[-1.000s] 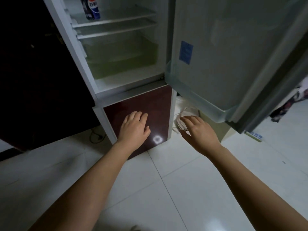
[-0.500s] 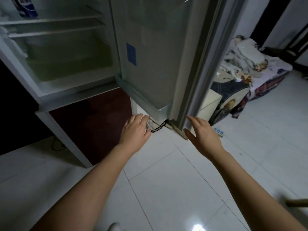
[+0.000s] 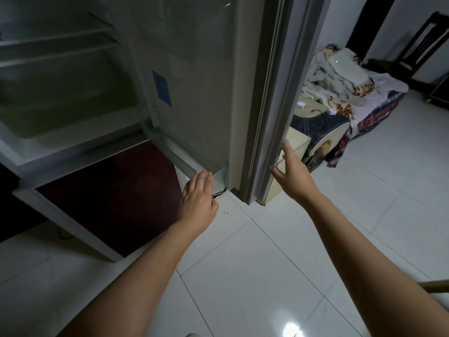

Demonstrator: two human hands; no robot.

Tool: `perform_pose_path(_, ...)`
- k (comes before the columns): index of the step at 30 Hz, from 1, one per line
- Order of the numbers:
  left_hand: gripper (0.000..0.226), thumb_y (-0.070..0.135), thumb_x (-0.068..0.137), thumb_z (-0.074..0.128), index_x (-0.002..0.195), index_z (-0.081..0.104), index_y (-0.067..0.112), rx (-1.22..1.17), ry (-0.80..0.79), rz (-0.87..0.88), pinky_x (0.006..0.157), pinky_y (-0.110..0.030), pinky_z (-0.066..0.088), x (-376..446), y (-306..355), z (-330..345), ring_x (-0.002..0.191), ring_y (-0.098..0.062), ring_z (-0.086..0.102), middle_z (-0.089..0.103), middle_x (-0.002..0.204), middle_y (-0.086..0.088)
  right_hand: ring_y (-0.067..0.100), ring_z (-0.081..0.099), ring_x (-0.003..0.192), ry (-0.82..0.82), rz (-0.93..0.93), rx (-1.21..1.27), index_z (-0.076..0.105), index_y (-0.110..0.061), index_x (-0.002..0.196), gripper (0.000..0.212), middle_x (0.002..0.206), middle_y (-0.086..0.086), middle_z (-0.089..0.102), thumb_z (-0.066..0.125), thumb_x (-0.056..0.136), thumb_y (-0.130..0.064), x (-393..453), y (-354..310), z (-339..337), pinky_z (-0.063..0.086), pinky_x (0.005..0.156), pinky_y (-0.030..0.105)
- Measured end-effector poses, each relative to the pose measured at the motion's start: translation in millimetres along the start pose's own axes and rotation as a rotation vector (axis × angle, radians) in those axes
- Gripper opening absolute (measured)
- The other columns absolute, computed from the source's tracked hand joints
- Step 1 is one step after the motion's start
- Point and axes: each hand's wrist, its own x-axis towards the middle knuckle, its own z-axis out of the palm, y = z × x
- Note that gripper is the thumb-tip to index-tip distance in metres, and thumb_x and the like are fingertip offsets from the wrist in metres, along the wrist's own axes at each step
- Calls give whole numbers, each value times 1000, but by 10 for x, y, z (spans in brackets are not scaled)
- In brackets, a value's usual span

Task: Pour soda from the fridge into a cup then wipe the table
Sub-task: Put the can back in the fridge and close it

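**Fridge open, soda out of frame**

No soda visible on the fridge point(image 3: 73, 98) shelves. Left hand point(image 3: 198, 203) and right hand point(image 3: 292, 176) empty, fingers straight, near the door point(image 3: 199, 93) bottom edge. Advice: look up, find the bottle, grip its body.

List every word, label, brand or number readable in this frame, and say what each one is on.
No text can be read in this frame.
Blue sticker on the inside of the open fridge door: print too blurred to read.
Patterned bedding on the floor at right: pictures only, no legible words.
The soda is out of view, so no brand shows.
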Motion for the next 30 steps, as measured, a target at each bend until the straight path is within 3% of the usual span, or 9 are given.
perform_pose_path(6, 61, 16, 89, 43, 146, 21, 10, 17, 22, -2, 116, -31, 11, 34, -61, 61, 144, -20, 11, 20, 154, -6, 18, 47, 125, 59, -16, 237, 27, -18, 141, 53, 136, 5, 49, 48, 93, -12, 95, -9, 11, 43, 102, 39)
perform_pose_path(14, 62, 16, 90, 44, 146, 20, 10, -13, 46, -62, 117, -31, 10, -63, -113, 98, 145, -20, 8, 17, 156, -7, 16, 50, 122, 46, -62, 278, 33, -20, 140, 46, 133, 4, 53, 46, 95, -15, 37, 8, 19, 37, 93, 19)
perform_pose_path(17, 64, 17, 91, 44, 147, 16, 10, -25, 55, -114, 117, -31, 8, -143, -140, 99, 146, -18, 3, 11, 157, -6, 15, 53, 119, 16, -114, 273, 27, -29, 142, 50, 132, 7, 55, 45, 96, -21, -12, -38, -3, 37, 92, 20)
perform_pose_path(22, 64, 17, 92, 45, 147, 15, 10, -54, 72, -246, 116, -35, 14, -285, -190, 42, 146, -18, 3, 12, 157, -4, 4, 55, 109, -24, -235, 261, 36, -31, 138, 47, 121, 6, 63, 49, 94, -27, -94, -132, 18, 45, 97, 28)
perform_pose_path(25, 65, 18, 91, 46, 147, 15, 11, -93, 68, -324, 115, -41, 18, -396, -250, -12, 146, -18, 3, 11, 157, -4, 11, 59, 111, -92, -279, 280, 35, -31, 140, 52, 122, 7, 63, 51, 91, -34, -105, -188, 80, 48, 98, 36)
perform_pose_path(27, 65, 18, 91, 47, 148, 15, 13, -120, 74, -372, 115, -42, 18, -488, -296, -41, 146, -19, 3, 11, 157, -4, 11, 57, 112, -131, -313, 275, 28, -31, 143, 59, 130, 8, 57, 52, 90, -35, -110, -259, 137, 48, 96, 27)
perform_pose_path(30, 66, 19, 92, 47, 148, 13, 13, -154, 68, -434, 116, -40, 16, -650, -373, -60, 146, -19, 3, 9, 158, -3, 10, 50, 120, -167, -387, 259, 15, -33, 146, 70, 140, 6, 46, 55, 90, -26, -143, -428, 228, 41, 79, 1)
